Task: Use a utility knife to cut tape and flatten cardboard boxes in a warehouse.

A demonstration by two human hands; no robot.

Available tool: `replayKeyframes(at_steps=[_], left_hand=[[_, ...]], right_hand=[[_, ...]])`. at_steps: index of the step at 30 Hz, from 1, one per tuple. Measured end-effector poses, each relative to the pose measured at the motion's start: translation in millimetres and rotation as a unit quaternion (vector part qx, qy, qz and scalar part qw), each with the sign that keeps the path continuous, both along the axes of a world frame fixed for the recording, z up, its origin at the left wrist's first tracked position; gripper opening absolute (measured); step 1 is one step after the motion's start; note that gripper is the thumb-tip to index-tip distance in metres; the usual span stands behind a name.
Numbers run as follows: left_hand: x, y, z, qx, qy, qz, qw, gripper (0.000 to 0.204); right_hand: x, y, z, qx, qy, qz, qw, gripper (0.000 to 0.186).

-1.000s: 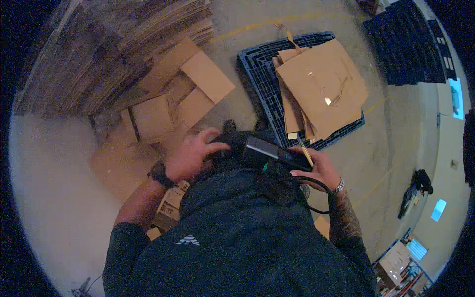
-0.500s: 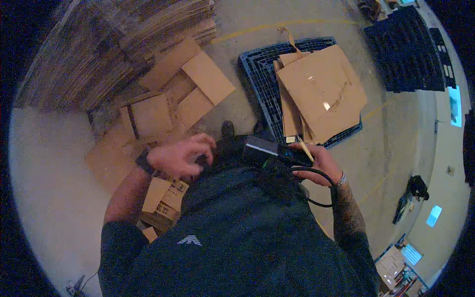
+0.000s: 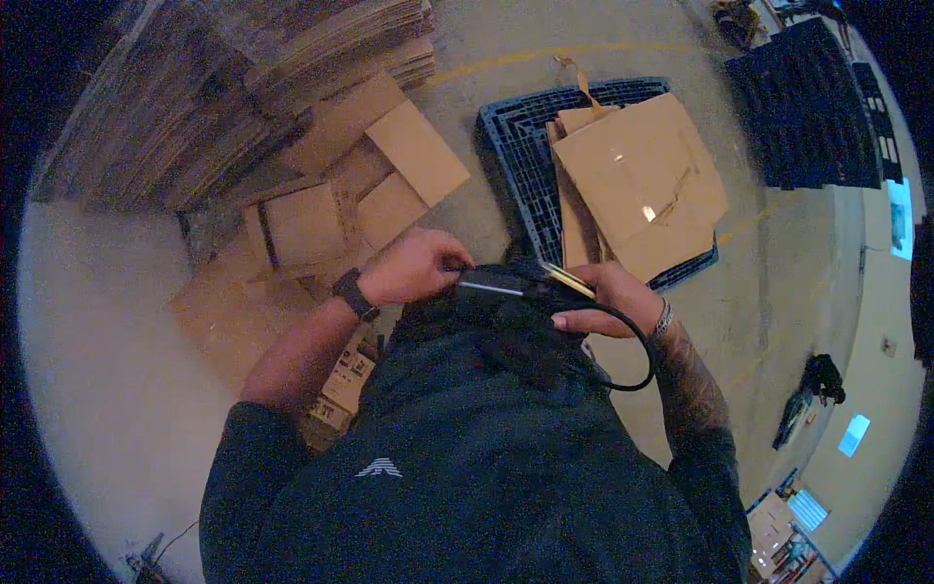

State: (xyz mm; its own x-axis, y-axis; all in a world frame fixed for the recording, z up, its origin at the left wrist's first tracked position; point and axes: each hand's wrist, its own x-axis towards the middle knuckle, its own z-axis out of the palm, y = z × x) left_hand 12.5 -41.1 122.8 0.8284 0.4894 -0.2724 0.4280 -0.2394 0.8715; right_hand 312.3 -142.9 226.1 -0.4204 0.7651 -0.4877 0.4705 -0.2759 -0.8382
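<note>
At my waist is a black box-shaped device [image 3: 494,289] with a pale stripe along its edge. My right hand [image 3: 615,297] is closed round its right end, thumb on the near side. A thin pale-yellow strip [image 3: 568,280] lies at those same fingers; its kind is unclear. From beside this hand a black cable [image 3: 650,362] loops back toward my dark shirt. My left hand [image 3: 420,268] is at the device's left end, fingers curled in against dark cloth. What these fingers pinch, if anything, is hidden.
Opened cardboard boxes [image 3: 302,229] lie on the floor to the left, before tall stacks of flat cardboard [image 3: 185,127]. Ahead right, a blue plastic pallet [image 3: 520,165] bears flattened cardboard [image 3: 642,180]. Stacked black pallets [image 3: 803,107] stand at the far right.
My left hand has moved right and forward, from open air to the device at my waist, its fingers closing. The right hand has shifted slightly left, and the yellow strip has tilted.
</note>
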Motion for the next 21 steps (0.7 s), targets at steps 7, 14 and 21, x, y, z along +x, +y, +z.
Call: replayKeyframes(at_steps=[7,14,21], left_hand=[[-13,13,30,-0.058,0.047,-0.157,0.985,0.027],[-9,7,7,-0.054,0.027,-0.137,0.989,0.021],[-16,15,9,-0.213,0.039,0.019,0.976,0.027]], right_hand=[[-7,20,13,0.023,-0.038,0.114,0.992,0.056],[-9,35,11,0.033,-0.039,0.145,0.988,0.050],[-8,47,2,0.049,-0.049,0.195,0.978,0.054]])
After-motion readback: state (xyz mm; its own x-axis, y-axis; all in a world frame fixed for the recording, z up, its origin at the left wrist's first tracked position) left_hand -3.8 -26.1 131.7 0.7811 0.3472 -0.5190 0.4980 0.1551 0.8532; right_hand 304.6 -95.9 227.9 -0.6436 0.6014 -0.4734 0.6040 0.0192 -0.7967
